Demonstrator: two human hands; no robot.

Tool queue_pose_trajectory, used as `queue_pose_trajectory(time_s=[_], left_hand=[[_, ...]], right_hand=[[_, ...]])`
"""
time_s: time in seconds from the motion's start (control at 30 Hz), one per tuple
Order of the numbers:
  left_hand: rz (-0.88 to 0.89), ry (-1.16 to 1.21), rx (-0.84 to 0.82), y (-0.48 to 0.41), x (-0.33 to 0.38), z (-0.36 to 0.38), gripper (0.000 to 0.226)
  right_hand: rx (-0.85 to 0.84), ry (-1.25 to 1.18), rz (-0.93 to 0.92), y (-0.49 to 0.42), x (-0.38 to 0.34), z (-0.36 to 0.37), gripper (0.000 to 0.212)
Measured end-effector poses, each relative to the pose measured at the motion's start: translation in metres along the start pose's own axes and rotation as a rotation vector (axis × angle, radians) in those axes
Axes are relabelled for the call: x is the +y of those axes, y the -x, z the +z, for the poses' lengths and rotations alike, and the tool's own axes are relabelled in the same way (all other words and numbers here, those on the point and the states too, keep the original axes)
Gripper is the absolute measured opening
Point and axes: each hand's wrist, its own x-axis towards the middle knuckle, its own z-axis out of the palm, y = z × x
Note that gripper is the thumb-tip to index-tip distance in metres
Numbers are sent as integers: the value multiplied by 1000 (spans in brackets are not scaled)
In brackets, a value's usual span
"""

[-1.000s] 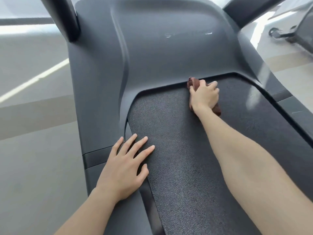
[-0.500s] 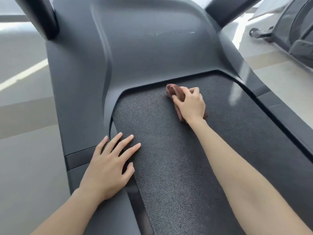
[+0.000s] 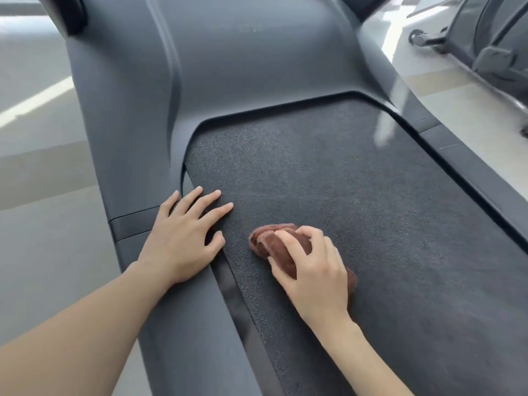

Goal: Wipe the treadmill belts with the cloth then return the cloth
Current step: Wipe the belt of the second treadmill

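Note:
The black textured treadmill belt (image 3: 357, 195) fills the middle of the view. A bunched brown cloth (image 3: 267, 242) lies on the belt near its left side. My right hand (image 3: 311, 270) grips the cloth from above, fingers curled over it, and covers most of it. My left hand (image 3: 183, 238) rests flat with spread fingers across the left side rail and the belt's edge, a short way left of the cloth.
The grey motor cover (image 3: 243, 67) rises beyond the belt's front end. Two dark uprights stand at the top left (image 3: 68, 15) and top right. Grey side rails (image 3: 468, 164) border the belt. Another machine (image 3: 491, 44) stands on the pale floor at the upper right.
My right hand has dragged the cloth from the belt's front edge back toward me and to the left. My left hand has stayed flat on the left rail.

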Motion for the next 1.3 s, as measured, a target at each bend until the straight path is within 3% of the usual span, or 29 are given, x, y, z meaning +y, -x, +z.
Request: queue_pose_trajectory(time_s=[0.33, 0.7, 0.97, 1.1, 1.3], left_hand=[[15, 8, 41, -3, -4, 9, 50], [45, 17, 56, -6, -5, 8, 48], [75, -22, -15, 5, -2, 5, 54], [132, -67, -37, 35, 10, 13, 58], [240, -17, -26, 150, 61, 20, 56]], right_hand=[[77, -39, 67, 153, 11, -55, 33], [5, 44, 81, 72, -11, -30, 36], [64, -37, 72, 249, 24, -96, 36], [68, 12, 90, 269, 30, -105, 35], [-39, 10, 137, 242, 15, -105, 35]])
